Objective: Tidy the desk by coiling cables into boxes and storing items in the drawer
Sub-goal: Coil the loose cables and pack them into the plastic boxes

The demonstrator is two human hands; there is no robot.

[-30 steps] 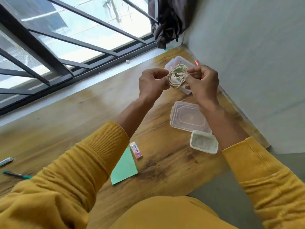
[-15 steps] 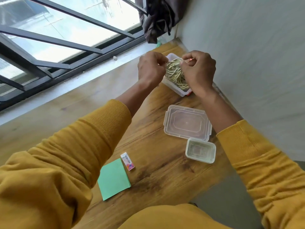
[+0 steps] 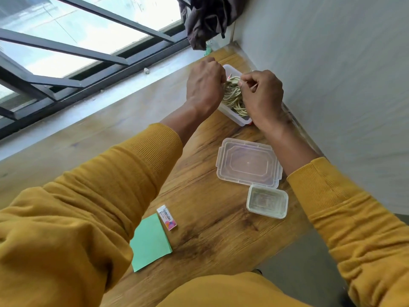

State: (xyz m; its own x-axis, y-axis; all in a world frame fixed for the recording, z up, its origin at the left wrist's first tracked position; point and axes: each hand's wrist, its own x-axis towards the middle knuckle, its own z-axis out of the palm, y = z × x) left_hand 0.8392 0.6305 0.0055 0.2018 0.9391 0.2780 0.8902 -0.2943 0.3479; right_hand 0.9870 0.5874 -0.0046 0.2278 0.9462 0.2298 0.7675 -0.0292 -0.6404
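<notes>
Near edge, 6 o'clock: mustard-yellow sleeves fill the bottom of the head view, both forearms reaching up toward 12–1 o'clock over a wooden desk.

Around 7 o'clock of desk centre: green sticky-note pad flat on the wood, partly under the left sleeve. Just beside its upper right corner, touching or nearly so, a small eraser in a printed wrapper, lying flat.

At 4 o'clock: small clear plastic tub, upright, open top. Just beyond it at 2–3 o'clock, a clear rectangular lid lying flat, its near corner right at the tub, right forearm crossing its right edge.

Further out, 1 o'clock: open clear box near the wall, its long side running diagonally. Coiled beige cable sits in it, top loops raised between the hands. Left hand is at the box's left side, fingers curled in on the coil's upper end; fingertips hidden behind the knuckles. Right hand is on the box's right side, thumb and fingers pinching the top loops. Small red bit showing at the box's near corner, too small to tell.

Far, 10–12 o'clock: window sill, dark window bars, dark cloth hanging at the corner. Grey wall along the right.
</notes>
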